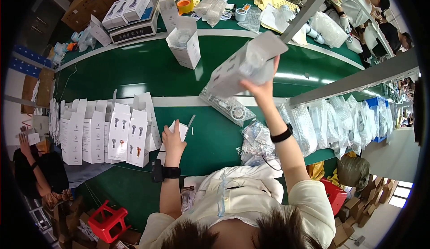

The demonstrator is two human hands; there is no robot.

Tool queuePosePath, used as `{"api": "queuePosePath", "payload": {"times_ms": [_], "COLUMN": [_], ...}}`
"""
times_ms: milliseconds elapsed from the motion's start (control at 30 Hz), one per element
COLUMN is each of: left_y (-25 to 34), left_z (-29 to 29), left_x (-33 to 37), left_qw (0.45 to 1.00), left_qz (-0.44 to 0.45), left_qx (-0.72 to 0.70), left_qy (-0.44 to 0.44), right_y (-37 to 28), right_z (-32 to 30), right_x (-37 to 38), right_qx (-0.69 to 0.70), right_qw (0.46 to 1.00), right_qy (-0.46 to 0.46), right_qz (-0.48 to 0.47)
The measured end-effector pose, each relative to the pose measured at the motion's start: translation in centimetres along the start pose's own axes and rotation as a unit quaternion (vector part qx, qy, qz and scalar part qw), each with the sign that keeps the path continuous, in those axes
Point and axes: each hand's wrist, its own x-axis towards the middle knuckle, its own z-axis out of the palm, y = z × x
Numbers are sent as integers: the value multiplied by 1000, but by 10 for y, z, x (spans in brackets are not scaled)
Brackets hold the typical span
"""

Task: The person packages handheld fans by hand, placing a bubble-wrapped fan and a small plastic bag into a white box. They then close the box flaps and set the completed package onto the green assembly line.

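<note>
Carton (229, 73) pinched in fingers of right hand (263, 91) above far edge of bench (208, 146), seemingly mid-transfer, calling for levelling; left hand (174, 141) curled over white piece (183, 131), grip unclear.

The right hand (261, 89) grips an open white carton (229, 70) tilted above the green conveyor belt (143, 70). The left hand (174, 142) touches a small white object (183, 131) near a row of open printed cartons (118, 135)

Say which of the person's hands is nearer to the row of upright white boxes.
Left. The left hand is just right of the row of upright white boxes; the right hand is much farther right and farther forward, holding a larger-looking white box.
</note>
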Motion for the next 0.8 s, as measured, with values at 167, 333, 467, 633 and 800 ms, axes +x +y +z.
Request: {"api": "queuePosePath", "payload": {"times_ms": [167,333,467,633,800], "left_y": [37,34,17,5,20], "left_z": [-22,-29,-36,-62,-73], "left_x": [1,-25,-53,-57,-73], "left_qw": [988,921,740,655,689], "left_qz": [111,155,67,98,98], "left_qx": [-99,-279,-548,-616,-602], "left_qy": [33,222,384,426,392], "right_y": [40,44,47,71,110], "right_z": [-51,-39,19,95,120], "right_x": [54,21,-19,-40,-66], "right_qx": [-177,-114,-127,-159,-231], "right_qw": [984,992,990,982,952], "right_qy": [21,40,43,-104,-189], "right_qz": [-15,27,-43,-26,-74]}}
